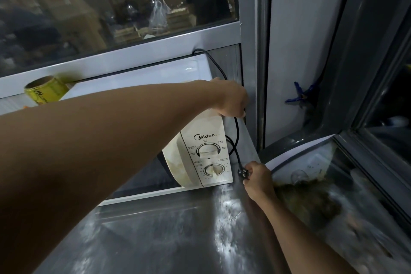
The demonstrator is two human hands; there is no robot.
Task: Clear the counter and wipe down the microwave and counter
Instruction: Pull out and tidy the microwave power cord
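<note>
From the head view, the left hand (231, 98) was closed on the cord (236, 127) at the microwave's (206, 149) far right corner, and the right hand (258, 177) pinched the loose plug (243, 174) just beside the dials. The step looked like gathering the cord out of the way before wiping; next it would need stowing clear. A tape roll (46, 91) sat on the microwave's top, left. The steel counter (178, 229) was smeared, with grime at right, under a window (111, 6).
</note>
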